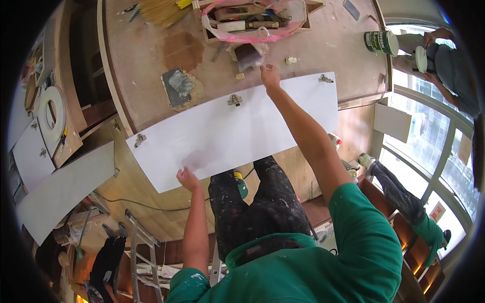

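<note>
The right hand (270,74) is held just beyond the far edge of the white panel (232,134), its fingers curled inward and its fingertips brought up to the corner of a dark brownish sheet (247,56); whether the sheet is pinched or only neared cannot be told. The right arm is stretched almost straight, slanted forward and leftward across the panel. The left hand (188,179) is held at the panel's near edge, left of its middle, with the fingers loosely bent; whether the surface is touched cannot be told, and a soft shadow is cast on the panel just ahead of it. The left forearm is pointed forward toward the panel's near edge.

The panel is laid along the near side of the workbench (323,50), with three metal hinges (235,100) spaced along its far edge. Beyond the panel's far edge, a small wooden block (239,76) is seen near the brownish sheet, a pale lump (291,60) to the right of the right hand, and a dark grey sheet (172,90) farther left.
</note>
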Demonstrator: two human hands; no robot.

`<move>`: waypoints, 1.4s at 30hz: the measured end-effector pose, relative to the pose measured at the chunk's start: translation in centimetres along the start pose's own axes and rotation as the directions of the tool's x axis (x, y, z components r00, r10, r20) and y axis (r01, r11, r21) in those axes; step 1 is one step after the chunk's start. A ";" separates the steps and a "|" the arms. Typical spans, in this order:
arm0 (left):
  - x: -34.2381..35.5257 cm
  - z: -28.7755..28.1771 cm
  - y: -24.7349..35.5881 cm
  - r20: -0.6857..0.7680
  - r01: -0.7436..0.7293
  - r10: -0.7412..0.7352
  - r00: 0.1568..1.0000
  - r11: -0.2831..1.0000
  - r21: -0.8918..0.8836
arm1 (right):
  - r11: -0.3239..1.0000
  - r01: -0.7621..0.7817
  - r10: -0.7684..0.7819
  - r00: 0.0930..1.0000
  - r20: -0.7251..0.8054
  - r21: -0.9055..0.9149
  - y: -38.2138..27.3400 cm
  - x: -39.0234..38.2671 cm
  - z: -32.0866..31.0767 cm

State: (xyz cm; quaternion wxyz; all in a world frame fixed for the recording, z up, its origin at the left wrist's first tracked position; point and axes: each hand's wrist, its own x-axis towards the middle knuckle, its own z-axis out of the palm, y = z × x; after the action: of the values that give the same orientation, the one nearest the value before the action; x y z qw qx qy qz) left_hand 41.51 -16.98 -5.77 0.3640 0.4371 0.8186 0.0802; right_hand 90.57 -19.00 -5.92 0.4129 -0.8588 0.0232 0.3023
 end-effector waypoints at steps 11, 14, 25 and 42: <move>4.7 -2.2 -6.9 0.625 0.735 -0.424 0.656 0.171 -0.656 | 0.319 0.661 0.165 0.667 0.727 -0.679 1.4 0.5 0.7; 4.6 -1.4 -6.8 0.637 0.704 -0.313 0.705 0.191 -0.684 | 0.248 0.645 0.303 0.657 0.690 -0.723 0.5 0.7 1.1; -1.0 -13.7 0.6 0.652 0.649 -0.010 0.758 0.117 -0.752 | 0.127 0.806 -0.244 0.591 0.769 -0.579 -14.6 -20.4 -14.0; -21.0 -13.8 29.9 0.504 -0.958 0.829 0.243 0.287 -0.010 | -0.410 0.635 -0.904 -0.188 0.383 -0.655 -33.3 -61.4 -40.1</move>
State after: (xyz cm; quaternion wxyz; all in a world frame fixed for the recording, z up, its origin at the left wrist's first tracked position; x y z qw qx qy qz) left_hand 59.41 -12.60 28.69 0.3426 0.8832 0.3156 0.0548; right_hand 70.13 -38.93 69.39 0.1102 -0.6680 -0.6725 -0.2991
